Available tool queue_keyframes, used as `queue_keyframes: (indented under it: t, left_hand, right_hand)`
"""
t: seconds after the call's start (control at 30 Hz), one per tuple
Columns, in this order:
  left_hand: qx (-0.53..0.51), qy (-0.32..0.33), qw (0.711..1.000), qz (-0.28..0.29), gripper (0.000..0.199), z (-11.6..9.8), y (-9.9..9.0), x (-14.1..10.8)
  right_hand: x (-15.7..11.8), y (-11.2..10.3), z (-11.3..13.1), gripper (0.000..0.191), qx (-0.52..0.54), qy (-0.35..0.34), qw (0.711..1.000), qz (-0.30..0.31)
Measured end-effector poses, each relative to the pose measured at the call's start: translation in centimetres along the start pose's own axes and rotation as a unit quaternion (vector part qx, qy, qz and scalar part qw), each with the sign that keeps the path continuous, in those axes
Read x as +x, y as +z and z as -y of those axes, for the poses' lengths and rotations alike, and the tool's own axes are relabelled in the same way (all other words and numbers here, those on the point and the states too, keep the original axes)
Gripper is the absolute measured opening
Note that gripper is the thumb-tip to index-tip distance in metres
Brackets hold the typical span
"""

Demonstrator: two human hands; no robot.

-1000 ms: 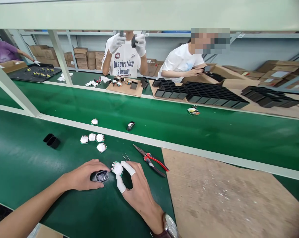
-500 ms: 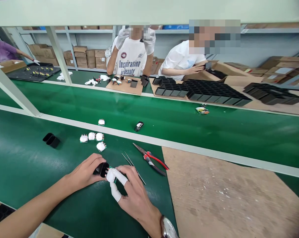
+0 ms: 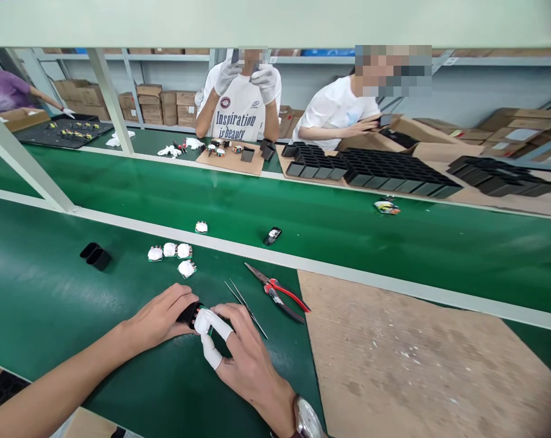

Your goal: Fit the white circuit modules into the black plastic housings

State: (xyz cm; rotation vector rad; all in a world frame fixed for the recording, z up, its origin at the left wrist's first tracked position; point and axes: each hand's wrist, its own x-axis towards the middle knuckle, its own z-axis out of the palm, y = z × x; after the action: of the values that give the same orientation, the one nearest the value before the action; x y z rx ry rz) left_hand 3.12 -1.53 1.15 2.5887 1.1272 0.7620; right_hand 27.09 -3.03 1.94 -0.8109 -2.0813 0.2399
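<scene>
Wrapped round a small black plastic case point(image 3: 186, 315), my left hand point(image 3: 163, 313) keeps its open end turned to the right. My right hand point(image 3: 245, 347), with white cots on thumb and forefinger, pinches a circuit board point(image 3: 203, 321) topped with a white lump. The board's left end is at the mouth of the case; how far it goes in is hidden. Tweezers point(image 3: 245, 307) and red-handled pliers point(image 3: 275, 292) lie beyond my right hand. Several similar boards point(image 3: 170, 250) with white lumps rest past my left hand, and two black cases point(image 3: 95, 256) stand further left.
A cardboard sheet point(image 3: 416, 365) covers the bench on the right. Beyond a pale rail point(image 3: 238, 245) runs a green belt point(image 3: 211, 194) carrying a board point(image 3: 201, 227), a filled case point(image 3: 272, 236) and a wired part point(image 3: 387, 207). People work across it, near rows of black cases point(image 3: 394, 170).
My right hand has brought the board slightly left, closer into the case mouth. Items on the belt have shifted right. The gloved person opposite has moved both hands.
</scene>
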Motion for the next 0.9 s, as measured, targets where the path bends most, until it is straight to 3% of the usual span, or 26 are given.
queue_keyframes:
  t: [0.2, 0.43, 0.6, 0.73, 0.9]
  left_hand:
    - [0.003, 0.001, 1.000, 0.001, 0.047, 0.00, 0.17, -0.18]
    - [-0.013, 0.019, 1.000, 0.008, 0.048, -0.22, 0.72, -0.33]
    - [-0.123, -0.034, 0.991, 0.047, 0.048, -0.21, 0.95, -0.31]
    - [-0.199, -0.065, 0.975, 0.072, 0.046, -0.21, 0.92, -0.06]
    - [-0.216, -0.090, 0.969, 0.083, 0.041, -0.40, 0.82, 0.19]
  right_hand:
    - [0.11, 0.11, -0.02, 0.046, -0.001, 0.005, 1.000, 0.007]
    - [-0.21, 0.30, -0.05, 0.025, 0.000, 0.014, 0.999, 0.049]
    - [-0.58, 0.06, -0.38, 0.033, 0.020, 0.007, 0.999, 0.050]
    - [-0.17, 0.12, -0.33, 0.019, -0.028, -0.005, 0.997, 0.074]
    - [0.23, 0.32, 0.07, 0.012, -0.028, 0.001, 0.993, 0.112]
